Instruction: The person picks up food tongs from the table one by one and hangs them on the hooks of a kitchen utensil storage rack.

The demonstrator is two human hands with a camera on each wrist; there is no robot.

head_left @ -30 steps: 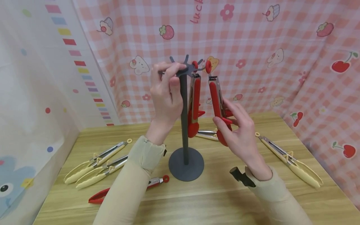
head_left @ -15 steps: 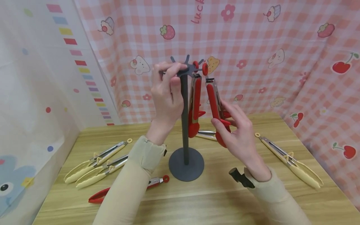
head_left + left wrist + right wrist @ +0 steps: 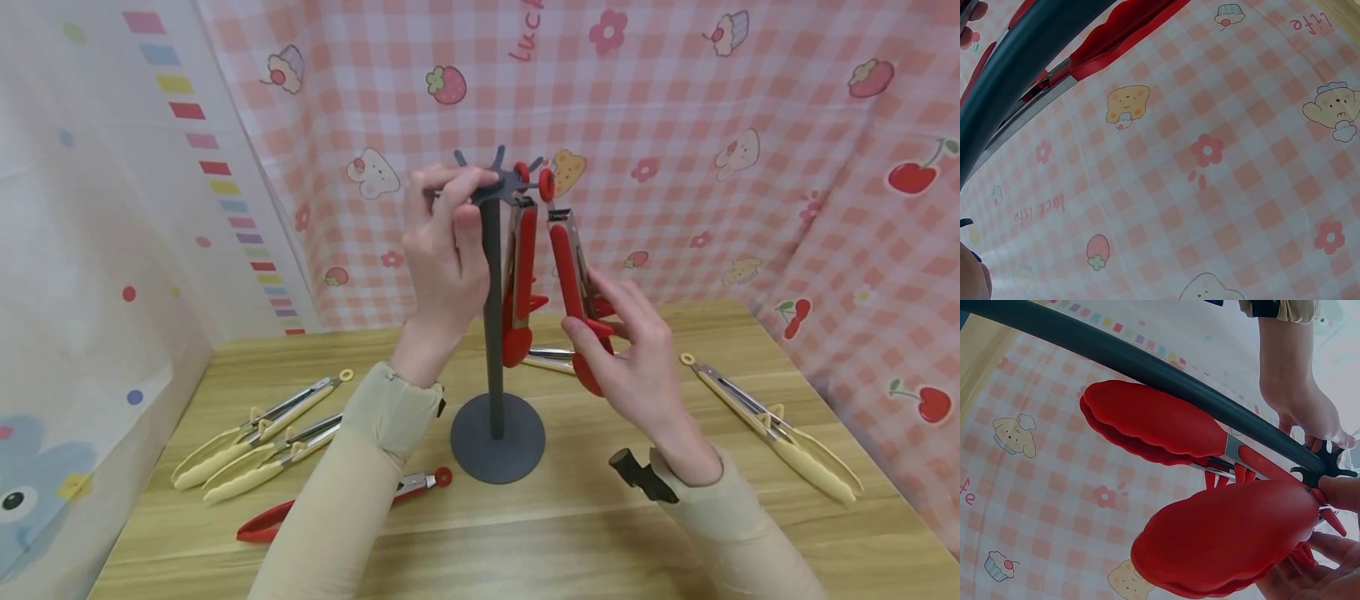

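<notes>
My left hand (image 3: 446, 242) grips the top of a dark grey utensil stand (image 3: 492, 333), its fingers over the hooked head. In my right hand (image 3: 637, 358) is a pair of red tongs (image 3: 568, 267), pinched low between thumb and fingers and tilted. Their red ring (image 3: 547, 185) is right at the tip of a right-hand hook. Another pair of red tongs (image 3: 525, 267) hangs from a hook close beside the post. The right wrist view has the heads of the held tongs (image 3: 1229, 537) and the hanging tongs (image 3: 1154, 419) side by side, with the post (image 3: 1147, 369) behind them.
Two pairs of cream tongs (image 3: 258, 433) lie on the wooden table (image 3: 562, 533) at left, and another cream pair (image 3: 772, 425) at right. Red tongs (image 3: 420, 483) lie partly under my left forearm. Silver-handled tongs (image 3: 551, 360) lie behind the stand. A checked curtain (image 3: 645, 100) closes the back.
My right hand has brought the red tongs slightly left and down, so their ring moved from beyond the hook to its tip. The left hand stays on the stand.
</notes>
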